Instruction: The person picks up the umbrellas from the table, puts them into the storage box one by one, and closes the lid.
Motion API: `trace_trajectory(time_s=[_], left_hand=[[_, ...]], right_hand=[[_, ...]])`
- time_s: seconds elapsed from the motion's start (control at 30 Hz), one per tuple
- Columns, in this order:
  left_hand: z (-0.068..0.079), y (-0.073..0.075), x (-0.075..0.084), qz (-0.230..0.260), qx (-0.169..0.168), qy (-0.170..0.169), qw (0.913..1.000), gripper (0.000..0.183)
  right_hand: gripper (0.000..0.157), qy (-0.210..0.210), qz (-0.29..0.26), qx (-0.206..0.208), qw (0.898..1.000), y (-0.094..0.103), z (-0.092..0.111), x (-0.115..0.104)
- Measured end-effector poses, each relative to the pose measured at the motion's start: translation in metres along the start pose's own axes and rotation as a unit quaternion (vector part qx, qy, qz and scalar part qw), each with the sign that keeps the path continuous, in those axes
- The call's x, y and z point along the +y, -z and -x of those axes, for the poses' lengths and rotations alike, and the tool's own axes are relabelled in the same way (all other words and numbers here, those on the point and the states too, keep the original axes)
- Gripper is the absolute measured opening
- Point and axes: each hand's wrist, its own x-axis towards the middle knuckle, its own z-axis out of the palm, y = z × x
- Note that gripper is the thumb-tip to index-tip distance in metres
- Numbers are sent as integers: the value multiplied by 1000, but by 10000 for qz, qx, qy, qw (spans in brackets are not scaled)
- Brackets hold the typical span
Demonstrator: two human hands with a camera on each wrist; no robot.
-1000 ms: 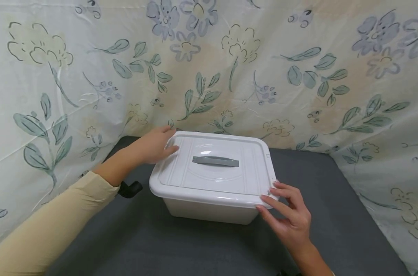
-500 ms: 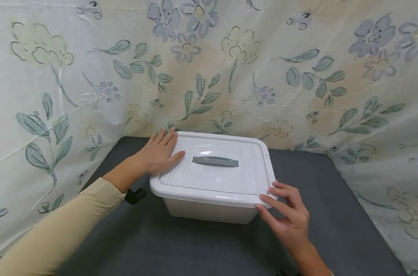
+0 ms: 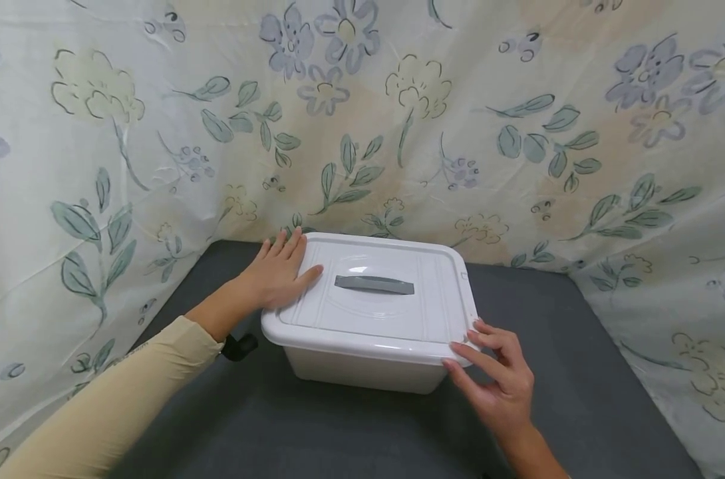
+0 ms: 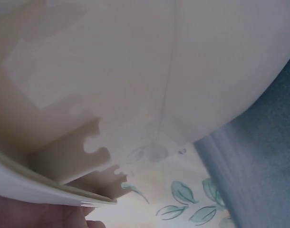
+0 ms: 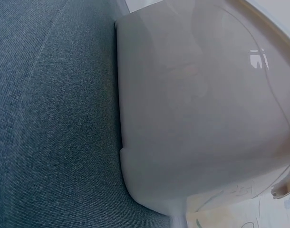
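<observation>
A white plastic storage box point(image 3: 362, 369) stands on a dark grey surface, with its white lid point(image 3: 392, 313) on top. The lid carries a grey handle point(image 3: 374, 285) lying flat in its middle. My left hand point(image 3: 279, 273) rests palm down on the lid's left side, fingers spread and pointing toward the back corner. At the front right corner my right hand point(image 3: 497, 376) holds the lid's rim with bent fingers, thumb at the front edge. The left wrist view shows the box's side wall point(image 4: 135, 71) and ribs under its rim. The box's inside is hidden.
Dark grey cloth point(image 3: 554, 372) covers the tabletop around the box. A floral curtain point(image 3: 350, 133) hangs close behind it and along both sides. A black strap piece point(image 3: 239, 347) sticks out by my left wrist.
My left hand has shifted from the lid's left edge onto its top, fingers spreading flat. My right hand stays at the front right corner. The box has hardly moved.
</observation>
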Motion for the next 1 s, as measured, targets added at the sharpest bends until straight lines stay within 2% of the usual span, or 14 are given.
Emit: trace_trajectory(time_s=[0.23,0.5,0.67,1.0], left_hand=[[-1,-4,0,-136,25,43,9999,87],[0,-3,1,-49,74,61,9999,88],[1,-4,3,-27,109,75,9999,88],[5,-8,4,105,173,75,9998,86]], right_hand=[[32,59,-172,199,9996,-4,-1,-3],[31,66,-365,475,9982,-8,-1,-2],[32,53,-309,486,9983,-6,2,-1],[30,125,-528,555,9970,-7,4,-1]])
